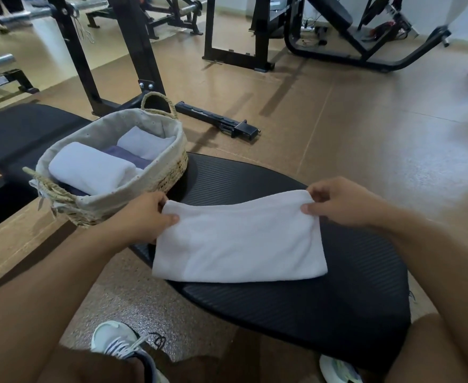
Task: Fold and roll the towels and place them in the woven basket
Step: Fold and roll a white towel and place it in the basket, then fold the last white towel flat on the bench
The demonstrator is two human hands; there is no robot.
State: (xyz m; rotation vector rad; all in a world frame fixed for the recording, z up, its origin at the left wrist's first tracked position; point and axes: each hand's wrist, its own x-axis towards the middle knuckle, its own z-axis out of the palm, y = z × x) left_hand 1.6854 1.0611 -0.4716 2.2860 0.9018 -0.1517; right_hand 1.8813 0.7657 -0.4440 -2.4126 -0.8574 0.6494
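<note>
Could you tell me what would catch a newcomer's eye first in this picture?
Probably the white towel, folded flat on the black mat at centre, with the left hand and right hand pinching its far corners. Next, the woven basket to the left, already holding rolled towels.

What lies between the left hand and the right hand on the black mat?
In the head view, the folded white towel spans the stretch: the left hand pinches its far left corner, the right hand its far right corner, over the black mat.
</note>
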